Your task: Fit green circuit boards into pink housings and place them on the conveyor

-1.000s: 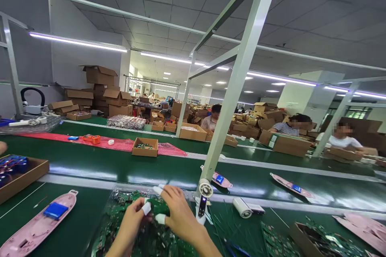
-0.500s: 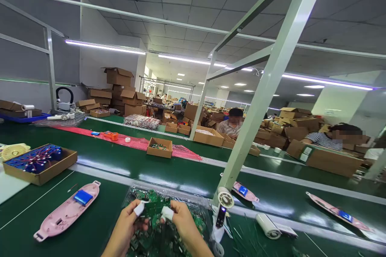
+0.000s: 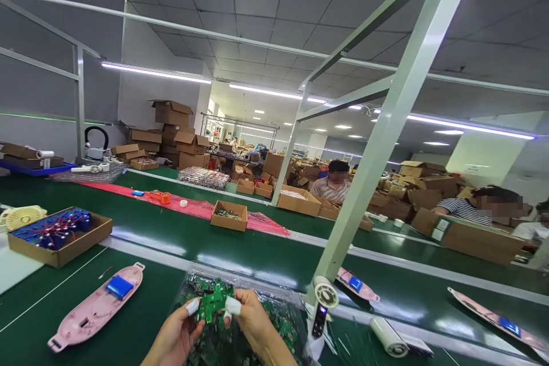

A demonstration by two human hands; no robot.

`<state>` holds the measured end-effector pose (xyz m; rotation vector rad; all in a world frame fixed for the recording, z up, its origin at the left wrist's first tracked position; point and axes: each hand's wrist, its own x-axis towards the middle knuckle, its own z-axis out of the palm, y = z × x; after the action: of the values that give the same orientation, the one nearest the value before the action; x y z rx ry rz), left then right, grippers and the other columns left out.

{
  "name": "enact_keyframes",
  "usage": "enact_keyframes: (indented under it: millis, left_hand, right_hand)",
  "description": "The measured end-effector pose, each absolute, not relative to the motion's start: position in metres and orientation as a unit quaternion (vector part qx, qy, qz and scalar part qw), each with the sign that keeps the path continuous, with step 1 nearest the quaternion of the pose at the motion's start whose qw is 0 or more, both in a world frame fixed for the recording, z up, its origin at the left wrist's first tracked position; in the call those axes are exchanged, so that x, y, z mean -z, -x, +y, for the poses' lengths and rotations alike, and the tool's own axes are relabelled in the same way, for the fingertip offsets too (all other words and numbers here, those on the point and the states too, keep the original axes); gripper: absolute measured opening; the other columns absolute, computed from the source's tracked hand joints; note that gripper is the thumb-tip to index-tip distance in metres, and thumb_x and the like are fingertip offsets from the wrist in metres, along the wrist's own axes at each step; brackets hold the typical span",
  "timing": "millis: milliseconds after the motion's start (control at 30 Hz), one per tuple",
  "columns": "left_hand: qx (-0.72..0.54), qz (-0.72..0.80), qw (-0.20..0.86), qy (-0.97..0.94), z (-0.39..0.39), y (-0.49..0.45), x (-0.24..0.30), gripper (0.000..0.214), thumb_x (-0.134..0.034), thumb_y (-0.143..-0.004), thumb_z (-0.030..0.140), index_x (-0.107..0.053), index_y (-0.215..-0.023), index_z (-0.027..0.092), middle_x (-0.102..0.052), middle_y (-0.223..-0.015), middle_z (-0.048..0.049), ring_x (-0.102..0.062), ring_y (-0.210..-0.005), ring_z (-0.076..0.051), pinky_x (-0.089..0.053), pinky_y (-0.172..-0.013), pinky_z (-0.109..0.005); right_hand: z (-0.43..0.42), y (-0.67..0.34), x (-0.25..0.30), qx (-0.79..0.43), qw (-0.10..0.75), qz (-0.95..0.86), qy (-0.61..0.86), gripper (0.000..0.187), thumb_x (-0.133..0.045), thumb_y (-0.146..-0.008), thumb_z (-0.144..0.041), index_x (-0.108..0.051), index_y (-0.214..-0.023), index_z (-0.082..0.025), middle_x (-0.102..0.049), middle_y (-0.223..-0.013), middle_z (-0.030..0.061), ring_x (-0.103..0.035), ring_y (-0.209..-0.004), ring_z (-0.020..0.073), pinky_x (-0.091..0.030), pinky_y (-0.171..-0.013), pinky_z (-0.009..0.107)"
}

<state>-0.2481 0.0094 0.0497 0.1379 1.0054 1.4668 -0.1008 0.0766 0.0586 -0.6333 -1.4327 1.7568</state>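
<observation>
Both my hands work at the bottom centre of the view, over a clear plastic bag (image 3: 278, 297) heaped with green circuit boards. My left hand (image 3: 175, 336) and my right hand (image 3: 253, 314) pinch a small green circuit board (image 3: 213, 301) between them, and white finger cots cover some fingertips. To the left of my hands lies a pink plastic housing (image 3: 96, 307) with a blue battery (image 3: 119, 287) in it. To the right stands a white device with a round vent and a small display (image 3: 321, 309).
A green conveyor belt (image 3: 150, 291) runs under my hands. A white cylinder (image 3: 388, 336) lies to the right, beside a pale metal frame post (image 3: 369, 166). A cardboard tray of wired blue parts (image 3: 60, 234) sits at left. Co-workers and stacked cartons fill the background.
The whole view has swung, with the scene shifting right and the tilt easing. My hands have drawn closer together, and the green board now shows more plainly between them above the bag.
</observation>
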Motion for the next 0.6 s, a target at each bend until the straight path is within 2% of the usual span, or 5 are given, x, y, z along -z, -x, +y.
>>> enact_keyframes:
  millis: [200,400,467,533,600]
  left_hand:
    - [-0.604,0.439,0.653,-0.124,0.011,0.246,-0.049,0.016,-0.052,-0.086,0.005,-0.062,-0.074,0.008,-0.062,-0.054,-0.0028,-0.056,-0.04,-0.005,-0.045,-0.039,-0.011]
    - [-0.629,0.497,0.508,-0.315,0.023,0.288,-0.048,0.02,-0.084,-0.048,0.022,-0.067,-0.057,0.017,-0.055,-0.05,0.0033,-0.054,-0.048,-0.014,-0.045,-0.044,-0.023]
    - [-0.628,0.532,0.442,-0.356,0.021,0.292,-0.05,0.024,-0.085,-0.041,0.016,-0.074,-0.063,0.017,-0.069,-0.072,-0.0056,-0.063,-0.081,-0.024,-0.052,-0.071,-0.028]
    - [-0.645,0.544,0.383,-0.376,0.016,0.284,-0.053,0.038,-0.084,-0.044,0.018,-0.078,-0.081,0.02,-0.07,-0.11,-0.0097,-0.051,-0.118,-0.027,-0.043,-0.096,-0.028]
    - [-0.649,0.52,0.423,-0.36,0.008,0.267,-0.056,0.047,-0.083,-0.051,0.028,-0.075,-0.097,0.021,-0.068,-0.117,-0.0099,-0.053,-0.117,-0.027,-0.048,-0.088,-0.03]
  right_hand:
    - [0.077,0.105,-0.057,-0.708,0.354,-0.564,0.237,0.036,-0.081,-0.057,-0.04,-0.057,-0.051,-0.014,-0.053,-0.046,-0.0021,-0.05,-0.045,0.0088,-0.034,-0.048,0.021]
    - [0.079,0.077,-0.057,-0.71,0.339,-0.567,0.244,0.041,-0.073,-0.064,-0.052,-0.048,-0.06,-0.02,-0.049,-0.048,-0.0043,-0.051,-0.049,0.0117,-0.041,-0.054,0.026]
    - [0.076,0.069,-0.059,-0.688,0.338,-0.594,0.243,0.037,-0.072,-0.068,-0.05,-0.054,-0.066,-0.019,-0.056,-0.06,-0.0008,-0.055,-0.059,0.0135,-0.043,-0.06,0.027]
    - [0.073,0.065,-0.066,-0.649,0.343,-0.635,0.24,0.031,-0.07,-0.072,-0.048,-0.06,-0.071,-0.018,-0.057,-0.072,0.0,-0.055,-0.069,0.0142,-0.043,-0.068,0.028]
    - [0.07,0.062,-0.075,-0.599,0.35,-0.682,0.233,0.027,-0.068,-0.077,-0.046,-0.065,-0.074,-0.019,-0.056,-0.078,-0.0006,-0.052,-0.078,0.0149,-0.04,-0.077,0.029]
